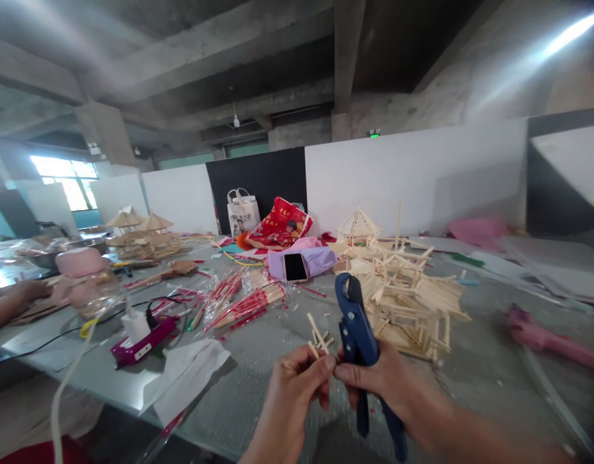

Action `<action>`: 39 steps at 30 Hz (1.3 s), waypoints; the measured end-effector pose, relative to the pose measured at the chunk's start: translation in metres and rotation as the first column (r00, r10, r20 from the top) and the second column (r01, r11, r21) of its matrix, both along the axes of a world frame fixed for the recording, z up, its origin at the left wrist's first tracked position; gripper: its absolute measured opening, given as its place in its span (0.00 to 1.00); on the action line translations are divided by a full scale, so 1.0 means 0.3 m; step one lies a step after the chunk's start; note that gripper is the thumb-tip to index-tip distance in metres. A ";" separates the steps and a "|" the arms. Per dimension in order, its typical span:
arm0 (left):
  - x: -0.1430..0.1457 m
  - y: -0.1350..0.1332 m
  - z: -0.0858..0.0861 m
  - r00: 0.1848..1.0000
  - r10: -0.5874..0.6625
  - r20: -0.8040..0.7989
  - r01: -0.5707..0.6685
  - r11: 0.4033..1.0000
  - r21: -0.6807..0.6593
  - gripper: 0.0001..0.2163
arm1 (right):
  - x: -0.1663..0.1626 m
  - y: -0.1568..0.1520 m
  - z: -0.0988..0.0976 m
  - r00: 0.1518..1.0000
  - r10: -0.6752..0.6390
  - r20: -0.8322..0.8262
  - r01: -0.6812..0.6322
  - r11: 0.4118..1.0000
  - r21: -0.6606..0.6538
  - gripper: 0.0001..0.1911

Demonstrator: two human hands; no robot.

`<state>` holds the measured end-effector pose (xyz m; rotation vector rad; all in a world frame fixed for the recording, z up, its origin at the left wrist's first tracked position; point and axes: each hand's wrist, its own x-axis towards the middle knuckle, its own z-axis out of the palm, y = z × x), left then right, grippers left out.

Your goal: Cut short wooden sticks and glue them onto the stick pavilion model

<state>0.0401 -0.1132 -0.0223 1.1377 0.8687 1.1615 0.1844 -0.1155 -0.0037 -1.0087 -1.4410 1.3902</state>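
Note:
My right hand [381, 380] is closed around the handles of blue cutting pliers [355, 325], whose jaws point up. My left hand [297, 386] pinches a small bundle of short wooden sticks [320, 338] just left of the pliers, and the two hands' fingertips touch. Right behind the pliers stands a model building of wooden sticks [403, 293] on the grey table [258, 361].
Packs of red-wrapped chopsticks [238, 301], a white tissue [190, 374], a magenta glue gun [142, 341], a phone [295, 266] on purple cloth and a red bag [282, 225] lie around. More stick models [144, 235] stand far left. Another person's arm [11, 299] rests at the left. A pink tool [548, 338] lies right.

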 end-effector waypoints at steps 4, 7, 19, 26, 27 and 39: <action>0.000 -0.003 0.005 0.996 -0.047 0.070 0.053 0.994 -0.095 0.12 | 0.010 0.021 -0.011 0.998 0.050 0.032 -0.053 0.994 0.094 0.16; 0.002 -0.006 0.009 0.995 -0.064 0.072 0.073 0.990 -0.122 0.13 | 0.010 0.027 -0.026 0.995 0.092 0.043 -0.096 0.989 0.115 0.15; -0.185 0.213 -0.041 0.773 0.312 -0.552 -0.162 0.939 0.304 0.09 | 0.066 -0.004 -0.068 0.997 -0.074 0.002 0.072 0.975 -0.212 0.14; -0.198 0.216 -0.050 0.407 0.413 -0.815 -0.007 0.893 0.450 0.07 | 0.073 -0.035 -0.052 0.997 -0.076 -0.005 0.072 0.958 -0.278 0.13; -0.196 0.212 -0.047 0.394 0.410 -0.822 0.003 0.894 0.448 0.07 | 0.073 -0.036 -0.051 0.997 -0.071 -0.005 0.067 0.961 -0.267 0.12; -0.187 0.188 -0.045 0.407 0.390 -0.826 0.061 0.891 0.451 0.10 | 0.076 -0.041 -0.061 0.998 -0.065 -0.023 0.056 0.955 -0.291 0.11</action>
